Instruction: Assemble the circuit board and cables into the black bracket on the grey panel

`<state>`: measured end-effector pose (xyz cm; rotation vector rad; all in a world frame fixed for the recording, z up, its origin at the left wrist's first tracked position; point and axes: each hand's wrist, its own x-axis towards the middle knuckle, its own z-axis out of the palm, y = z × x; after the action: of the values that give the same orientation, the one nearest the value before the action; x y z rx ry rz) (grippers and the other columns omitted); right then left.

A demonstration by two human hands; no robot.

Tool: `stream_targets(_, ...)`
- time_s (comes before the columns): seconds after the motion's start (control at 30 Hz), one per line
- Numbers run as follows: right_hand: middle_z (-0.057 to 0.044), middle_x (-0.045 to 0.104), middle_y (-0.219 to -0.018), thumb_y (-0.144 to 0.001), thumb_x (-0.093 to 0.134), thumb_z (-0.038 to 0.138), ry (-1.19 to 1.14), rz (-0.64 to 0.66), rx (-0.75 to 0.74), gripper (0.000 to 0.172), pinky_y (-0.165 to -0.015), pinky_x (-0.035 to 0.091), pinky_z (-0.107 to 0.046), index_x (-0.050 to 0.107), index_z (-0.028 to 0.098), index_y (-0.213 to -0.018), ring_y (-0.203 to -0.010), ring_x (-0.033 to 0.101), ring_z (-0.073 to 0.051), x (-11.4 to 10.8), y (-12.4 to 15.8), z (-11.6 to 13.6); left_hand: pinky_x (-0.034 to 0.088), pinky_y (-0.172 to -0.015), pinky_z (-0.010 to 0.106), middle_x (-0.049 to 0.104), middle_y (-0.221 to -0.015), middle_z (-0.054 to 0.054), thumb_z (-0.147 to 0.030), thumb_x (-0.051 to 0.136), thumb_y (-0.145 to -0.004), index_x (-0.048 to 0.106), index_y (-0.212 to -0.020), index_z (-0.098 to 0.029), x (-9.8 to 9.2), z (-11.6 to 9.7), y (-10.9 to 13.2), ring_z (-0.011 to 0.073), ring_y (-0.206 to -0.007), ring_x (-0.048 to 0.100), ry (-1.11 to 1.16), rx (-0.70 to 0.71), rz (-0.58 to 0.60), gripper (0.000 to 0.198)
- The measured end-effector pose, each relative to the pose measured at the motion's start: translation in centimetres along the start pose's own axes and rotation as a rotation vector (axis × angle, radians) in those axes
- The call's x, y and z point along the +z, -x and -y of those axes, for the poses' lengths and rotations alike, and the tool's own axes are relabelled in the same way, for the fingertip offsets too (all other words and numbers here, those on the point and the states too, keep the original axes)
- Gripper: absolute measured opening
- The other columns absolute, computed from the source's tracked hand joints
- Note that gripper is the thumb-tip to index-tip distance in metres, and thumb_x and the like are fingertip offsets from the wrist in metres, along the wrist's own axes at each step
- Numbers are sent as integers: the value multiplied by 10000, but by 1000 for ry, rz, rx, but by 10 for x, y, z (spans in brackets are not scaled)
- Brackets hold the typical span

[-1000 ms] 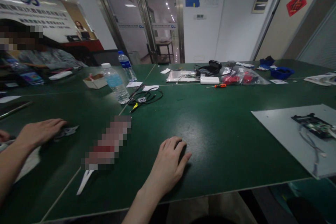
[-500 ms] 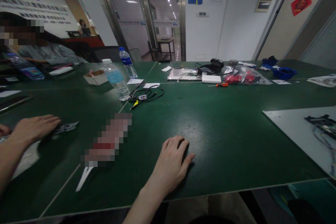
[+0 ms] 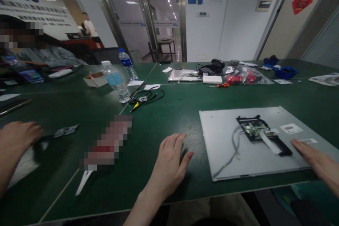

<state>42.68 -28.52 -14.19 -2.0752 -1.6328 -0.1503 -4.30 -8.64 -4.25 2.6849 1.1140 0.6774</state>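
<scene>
My left hand point(image 3: 171, 160) rests on the green table top point(image 3: 182, 120), fingers stretched out and thumb apart, holding nothing. To its right lies a flat grey-white panel point(image 3: 219, 148), apart from that hand. A circuit board in a black frame point(image 3: 255, 129) sits on the panel, with a white ribbon cable point(image 3: 270, 142) and a grey cable bundle point(image 3: 235, 146) running from it. My right hand point(image 3: 315, 159) is stretched flat over the panel's right part, fingers open and close together. Whether it presses on the panel I cannot tell.
A co-worker's hand point(image 3: 22, 136) is at the left. Ahead stand two water bottles point(image 3: 116, 83) beside a coiled black cable point(image 3: 156, 95). An orange screwdriver point(image 3: 222, 85), a clear plastic bag point(image 3: 247, 76) and a blue tray point(image 3: 286, 73) lie farther back.
The panel has slid left across the table, toward my left hand. My right hand has come into view over it. My left hand has barely moved; the co-worker's hand has shifted left.
</scene>
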Motion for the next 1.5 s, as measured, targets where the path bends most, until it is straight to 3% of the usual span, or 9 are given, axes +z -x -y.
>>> stream_targets(0.07,-47,460,-1460,-958,341,424,-24,121,-43,540,-1069,423,-553,280,388,-1493,-1350,414,-321,10,7,45,374,-1074,500,543,-1308,109,-366,421,-981,470,-1330,-195,-8,-4,-1,279,-1239,478,-5,-12,-21,391)
stream_targets(0.2,-63,336,-1542,-943,381,465,14,215,-223,657,-1113,365,-596,198,257,-1540,-1405,326,-347,19,12,117,337,-1093,522,516,-1349,106,-406,393,-990,486,-1332,-201,-21,-9,-2,289,-1267,450,-17,-7,-25,410)
stream_targets(0.33,-100,290,-1558,-929,405,505,-1,259,-358,746,-1079,403,-590,134,194,-1551,-1408,321,-351,20,11,161,354,-1081,522,518,-1357,104,-414,383,-997,484,-1338,-203,-20,-10,-4,291,-1272,454,-34,-30,2,414)
stream_targets(0.47,-138,281,-1553,-919,433,515,2,233,-410,816,-1035,449,-579,67,155,-1554,-1399,334,-363,20,9,189,384,-1062,514,507,-1368,114,-420,426,-985,425,-1381,-200,-12,-16,-4,287,-1260,468,-34,-28,23,453)
stream_targets(0.7,-148,338,-1523,-904,473,539,17,160,-451,855,-982,498,-559,99,120,-1549,-1361,397,-373,22,10,207,399,-1053,493,495,-1365,104,-335,624,-872,407,-1370,-214,0,-23,-3,294,-1250,466,-21,12,94,557)
stream_targets(0.97,-111,342,-1528,-922,479,438,41,140,-433,793,-986,509,-510,86,161,-1552,-1356,419,-337,24,12,211,454,-931,481,563,-1197,66,-145,602,-852,553,-1006,-215,8,-11,-7,278,-1112,526,30,47,64,176)
stream_targets(1.17,-127,334,-1529,-902,512,414,55,146,-437,815,-988,511,-524,96,148,-1551,-1355,418,-345,23,11,214,452,-889,479,577,-1186,66,-126,568,-882,561,-876,-203,5,-12,-10,273,-1095,532,54,129,24,77)
stream_targets(1.33,-93,409,-1498,-931,503,394,6,216,-414,656,-1010,496,-523,278,202,-1517,-1331,459,-320,14,0,207,433,-886,449,622,-1087,39,-117,608,-859,563,-874,-208,2,-14,-10,247,-1049,559,123,128,60,103)
stream_targets(1.5,-76,554,-1385,-931,543,386,-138,185,-338,501,-1061,433,-517,469,226,-1400,-1287,496,-293,-4,-38,221,426,-849,403,635,-964,14,-141,606,-874,554,-872,-216,2,-17,-10,214,-945,579,175,129,68,91)
